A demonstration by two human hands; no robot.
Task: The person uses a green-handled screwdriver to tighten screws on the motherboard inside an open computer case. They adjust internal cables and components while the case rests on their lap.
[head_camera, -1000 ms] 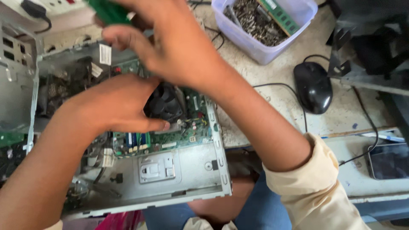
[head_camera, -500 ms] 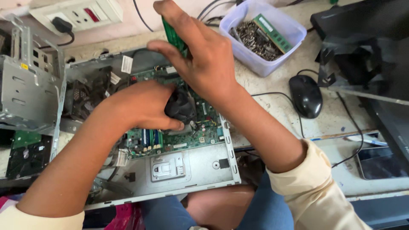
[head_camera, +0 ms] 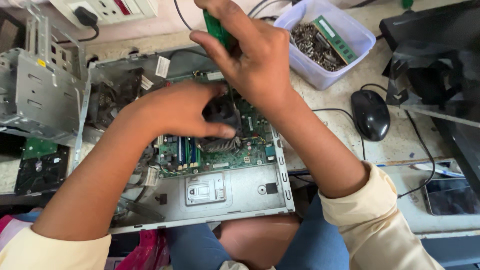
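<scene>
**Green memory module held over the open computer case**

Object in hand: a green memory module [head_camera: 216, 29], a narrow circuit board, pinched between thumb and fingers of the right hand [head_camera: 250, 60]. Only part of the board shows above the thumb; the rest is hidden in the grip. Its long axis runs roughly away from the person, tilted slightly left, with the visible end pointing toward the far edge of the counter. It sits above the far side of the motherboard [head_camera: 220, 150], clear of it and not seated in any slot.

Left hand [head_camera: 175, 110]: fingers loosely curled and resting on the black cooler fan [head_camera: 222, 112] at the middle of the board; it covers the fan and does not appear to grip anything.

Progress, judged: the computer case [head_camera: 235, 192] lies open on its side, the drive cage [head_camera: 42, 95] swung out to the left, and the module is out of the board. Blue memory slots [head_camera: 187, 152] show near the left wrist; whether they are filled I cannot tell.

Surroundings: a clear plastic tub [head_camera: 327, 42] of screws and another green module to the right, a black mouse [head_camera: 370, 115] on the counter [head_camera: 400, 140], a wall socket strip [head_camera: 107, 10] at top left.
</scene>
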